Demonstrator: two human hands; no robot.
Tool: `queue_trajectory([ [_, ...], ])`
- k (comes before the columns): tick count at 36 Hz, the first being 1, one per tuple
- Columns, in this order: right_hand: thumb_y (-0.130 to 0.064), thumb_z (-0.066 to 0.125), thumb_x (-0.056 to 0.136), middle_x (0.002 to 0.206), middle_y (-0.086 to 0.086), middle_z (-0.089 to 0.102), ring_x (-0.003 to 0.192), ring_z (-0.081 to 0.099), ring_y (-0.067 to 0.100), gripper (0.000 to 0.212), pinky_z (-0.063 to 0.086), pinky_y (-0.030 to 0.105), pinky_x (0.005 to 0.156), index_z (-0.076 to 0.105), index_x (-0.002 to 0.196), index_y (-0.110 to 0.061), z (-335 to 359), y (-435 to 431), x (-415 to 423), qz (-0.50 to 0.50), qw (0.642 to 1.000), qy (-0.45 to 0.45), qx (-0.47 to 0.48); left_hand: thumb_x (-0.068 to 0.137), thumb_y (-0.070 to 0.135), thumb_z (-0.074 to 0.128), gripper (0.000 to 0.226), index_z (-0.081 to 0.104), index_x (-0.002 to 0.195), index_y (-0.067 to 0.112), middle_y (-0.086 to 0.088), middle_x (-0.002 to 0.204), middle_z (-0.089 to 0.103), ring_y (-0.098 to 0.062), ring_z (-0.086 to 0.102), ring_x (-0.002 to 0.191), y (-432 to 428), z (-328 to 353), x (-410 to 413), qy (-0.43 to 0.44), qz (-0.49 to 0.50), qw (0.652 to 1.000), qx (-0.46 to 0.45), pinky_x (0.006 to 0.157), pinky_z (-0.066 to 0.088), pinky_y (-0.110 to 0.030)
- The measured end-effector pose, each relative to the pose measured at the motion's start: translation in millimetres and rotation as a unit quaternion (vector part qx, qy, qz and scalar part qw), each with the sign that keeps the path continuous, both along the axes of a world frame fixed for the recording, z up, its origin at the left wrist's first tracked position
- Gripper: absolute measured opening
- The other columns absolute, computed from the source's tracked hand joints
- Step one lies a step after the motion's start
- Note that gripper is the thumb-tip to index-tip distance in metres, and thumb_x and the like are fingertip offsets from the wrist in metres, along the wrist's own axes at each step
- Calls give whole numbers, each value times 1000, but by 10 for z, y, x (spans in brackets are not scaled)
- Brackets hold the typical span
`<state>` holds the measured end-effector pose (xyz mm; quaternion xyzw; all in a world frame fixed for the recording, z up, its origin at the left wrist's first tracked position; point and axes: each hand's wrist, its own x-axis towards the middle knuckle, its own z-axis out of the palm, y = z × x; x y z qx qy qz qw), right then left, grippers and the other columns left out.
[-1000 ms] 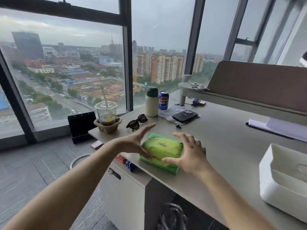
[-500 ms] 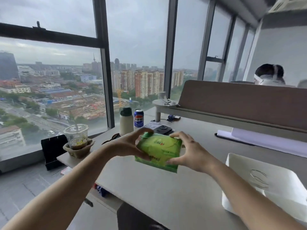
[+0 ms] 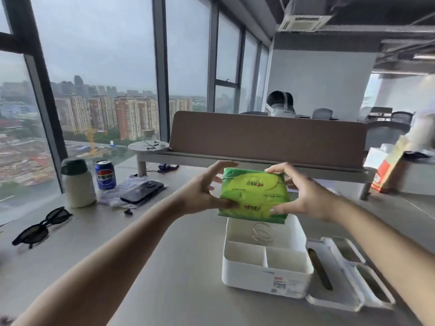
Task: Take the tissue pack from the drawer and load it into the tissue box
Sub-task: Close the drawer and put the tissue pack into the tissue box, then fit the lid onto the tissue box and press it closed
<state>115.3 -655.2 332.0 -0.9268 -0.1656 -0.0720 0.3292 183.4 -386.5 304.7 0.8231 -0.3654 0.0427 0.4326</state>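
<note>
A green tissue pack [image 3: 255, 195] is held in the air between both hands, tilted with its printed face toward me. My left hand [image 3: 204, 190] grips its left edge and my right hand [image 3: 303, 196] grips its right edge. Just below and in front of the pack, a white tissue box [image 3: 263, 276] sits open on the desk, with a metal spring [image 3: 263, 231] in its large back section and two small front compartments. Its lid [image 3: 339, 276] lies on the desk to the right of the box.
On the left of the desk [image 3: 164, 267] lie sunglasses [image 3: 41, 225], a white bottle [image 3: 77, 182], a blue soda can [image 3: 105, 174] and a black phone [image 3: 142, 191]. A brown divider [image 3: 268, 137] stands behind. A red-and-white carton [image 3: 388, 170] stands at the right. A person sits beyond the divider.
Both hands lifted the tissue pack off the desk edge and carried it right, over the open tissue box. The view swung right and up, bringing the box and lid into view.
</note>
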Motion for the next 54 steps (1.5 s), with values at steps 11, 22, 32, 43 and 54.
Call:
queue_trajectory([
  [11, -36, 87, 61, 133, -14, 46, 125, 42, 6, 77, 35, 35, 109, 44, 124, -41, -604, -467, 40, -32, 999, 31, 4, 65, 68, 68, 84, 28, 137, 56, 10, 146, 44, -20, 34, 131, -468, -468, 70, -79, 32, 986, 144, 107, 26, -46],
  [22, -42, 80, 69, 136, -13, 44, 127, 35, 15, 77, 28, 45, 109, 38, 134, -42, -963, -445, 0, -74, 995, 41, -51, 67, 71, 66, 79, 22, 133, 67, 16, 140, 45, -18, 27, 132, -478, -739, 87, -54, 41, 978, 197, 107, 21, -45],
  [32, -65, 69, 69, 159, -23, 18, 148, 11, 7, 89, 13, 50, 120, 24, 145, -51, -1039, -575, -19, -55, 994, 65, -76, 56, 89, 51, 98, 17, 143, 60, 15, 158, 17, -22, 14, 143, -446, -782, 40, -23, 29, 971, 238, 113, 23, -53],
  [43, -56, 75, 71, 151, -28, 29, 139, 25, -2, 82, 28, 29, 112, 32, 141, -52, -709, -863, -421, -54, 998, 28, -28, 56, 83, 57, 103, 20, 146, 50, 15, 159, 20, -20, 18, 143, -742, -476, -211, -84, 68, 972, 208, 113, 24, -57],
  [54, -30, 78, 77, 112, -26, 62, 108, 56, -6, 41, 43, 15, 89, 62, 113, -39, -1078, -1458, -1153, -143, 988, 5, -62, 83, 47, 65, 59, 43, 138, 42, 16, 136, 53, -13, 43, 126, -1711, -588, -1128, -189, 0, 972, 141, 103, 35, -32],
])
